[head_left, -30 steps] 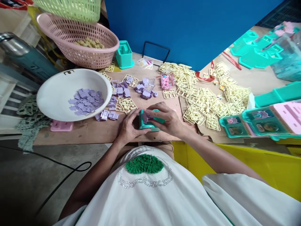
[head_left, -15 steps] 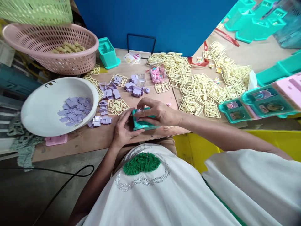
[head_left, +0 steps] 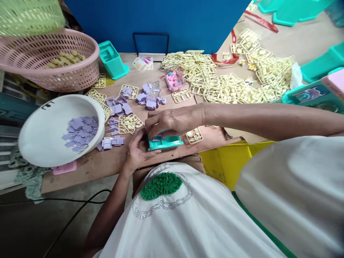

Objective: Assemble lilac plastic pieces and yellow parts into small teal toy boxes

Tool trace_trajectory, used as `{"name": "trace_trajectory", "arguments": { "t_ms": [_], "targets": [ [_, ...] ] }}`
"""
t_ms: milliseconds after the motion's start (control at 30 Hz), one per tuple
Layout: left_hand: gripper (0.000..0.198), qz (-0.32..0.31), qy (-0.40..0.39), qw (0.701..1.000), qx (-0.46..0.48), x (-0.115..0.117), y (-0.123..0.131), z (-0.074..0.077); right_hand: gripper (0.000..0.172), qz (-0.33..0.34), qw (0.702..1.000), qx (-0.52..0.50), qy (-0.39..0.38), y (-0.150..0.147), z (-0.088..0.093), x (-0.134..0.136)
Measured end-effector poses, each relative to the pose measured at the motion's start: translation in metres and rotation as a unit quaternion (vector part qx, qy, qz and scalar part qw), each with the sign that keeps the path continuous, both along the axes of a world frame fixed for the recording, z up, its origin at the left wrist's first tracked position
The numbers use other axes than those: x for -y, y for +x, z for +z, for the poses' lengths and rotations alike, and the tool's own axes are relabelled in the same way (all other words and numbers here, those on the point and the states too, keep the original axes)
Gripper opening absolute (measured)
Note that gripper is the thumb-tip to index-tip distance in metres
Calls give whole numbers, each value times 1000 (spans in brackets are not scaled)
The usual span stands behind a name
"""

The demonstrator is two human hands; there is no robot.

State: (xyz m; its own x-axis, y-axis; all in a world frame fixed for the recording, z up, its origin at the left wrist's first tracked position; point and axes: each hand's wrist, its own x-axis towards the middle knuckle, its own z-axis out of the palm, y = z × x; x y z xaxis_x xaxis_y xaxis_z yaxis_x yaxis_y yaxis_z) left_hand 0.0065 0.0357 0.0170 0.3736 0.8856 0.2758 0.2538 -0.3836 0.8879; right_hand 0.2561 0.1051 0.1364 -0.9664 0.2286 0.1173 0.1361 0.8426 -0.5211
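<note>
Teal toy case by the desk's front edge, left hand gripping its left end, right hand's fingers bunched over a purple bit, can't tell if they're pinching it

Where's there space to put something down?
Bare table shows along the front edge between the white bowl and left hand, and far right between the red strap and teal boxes. Farther back it's crowded: purple parts, pink pieces, beige frames.
</note>
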Motion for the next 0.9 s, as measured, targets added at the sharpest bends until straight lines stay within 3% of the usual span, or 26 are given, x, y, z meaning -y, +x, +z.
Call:
{"name": "trace_trajectory", "arguments": {
  "t_ms": [200, 367, 433, 667, 767, 900],
  "targets": [
    [87, -31, -37, 999, 5, -3, -5, 3, 25, 31, 996, -33, -76, -6, 1, -4],
    [87, -27, -35, 999, 3, -3, -7, 2, 9, 1, 983, -68, -170, -8, 6, -5],
    [89, -26, -50, 998, -2, -3, -7, 2, 10, -19, 980, -61, -188, -10, 9, -5],
    [89, -33, -52, 998, 21, -5, -3, 6, 19, -13, 983, -44, -175, -13, 14, -4],
    [91, -37, -52, 998, 19, -5, -4, 5, 24, -21, 983, 11, -184, -13, 15, -7],
    [90, -40, -56, 997, 23, -5, -5, 2, 21, 40, 987, 63, -145, -14, 17, -11]
  ]
}}
